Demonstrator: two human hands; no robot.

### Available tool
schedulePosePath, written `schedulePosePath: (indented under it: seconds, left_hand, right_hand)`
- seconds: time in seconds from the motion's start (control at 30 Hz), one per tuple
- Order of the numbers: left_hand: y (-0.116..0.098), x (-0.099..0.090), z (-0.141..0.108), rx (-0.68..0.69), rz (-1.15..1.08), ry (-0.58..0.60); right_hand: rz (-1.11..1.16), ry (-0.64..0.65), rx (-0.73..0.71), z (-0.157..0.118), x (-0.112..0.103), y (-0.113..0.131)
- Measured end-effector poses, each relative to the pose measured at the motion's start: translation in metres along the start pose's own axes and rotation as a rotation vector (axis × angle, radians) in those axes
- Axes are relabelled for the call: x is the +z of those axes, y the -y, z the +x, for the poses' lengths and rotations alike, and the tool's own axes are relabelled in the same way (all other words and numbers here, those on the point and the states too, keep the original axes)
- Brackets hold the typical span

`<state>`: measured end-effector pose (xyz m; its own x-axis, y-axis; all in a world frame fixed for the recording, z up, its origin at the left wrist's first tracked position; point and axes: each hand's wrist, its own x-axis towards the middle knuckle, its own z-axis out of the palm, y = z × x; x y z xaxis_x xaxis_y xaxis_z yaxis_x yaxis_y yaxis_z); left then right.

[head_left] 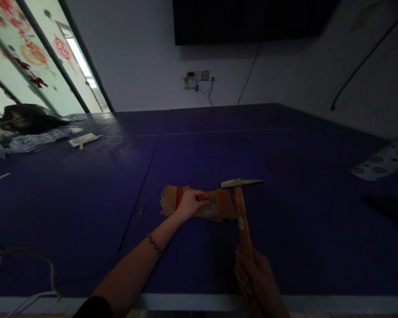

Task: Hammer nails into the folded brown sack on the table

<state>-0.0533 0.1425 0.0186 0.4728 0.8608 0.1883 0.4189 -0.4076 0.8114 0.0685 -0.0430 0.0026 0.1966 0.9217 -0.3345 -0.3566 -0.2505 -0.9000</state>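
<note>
My left hand (193,203) rests over a brown patterned piece with red bands (223,207), which lies flat on the purple table. Its thumb and fingertips are pressed together near the middle of the piece; whatever they pinch is too small to make out. My right hand (255,271) is wrapped round the wooden handle of a hammer (243,212). The hammer's metal head is at the far end of the handle, just beyond the right end of the brown piece. Several thin nails (142,210) lie left of the piece.
A power strip (381,161) and a dark flat object (388,210) are at the right. White cables (55,278) loop at the lower left. A dark bag (29,118), papers and a small white item (83,140) sit at the far left. A wall stands behind the table (199,154).
</note>
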Motion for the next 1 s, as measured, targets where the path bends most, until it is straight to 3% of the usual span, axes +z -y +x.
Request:
schedulePosePath:
  seconds: [0.6, 1.0]
  left_hand:
    - [0.006, 0.0066, -0.0003, 0.003, -0.027, -0.029]
    - [0.0071, 0.0078, -0.0017, 0.068, -0.014, -0.033]
  right_hand:
    - [-0.014, -0.054, 0.044, -0.0023, 0.0055, 0.0069]
    - [-0.018, -0.012, 0.014, -0.0025, 0.0015, 0.0034]
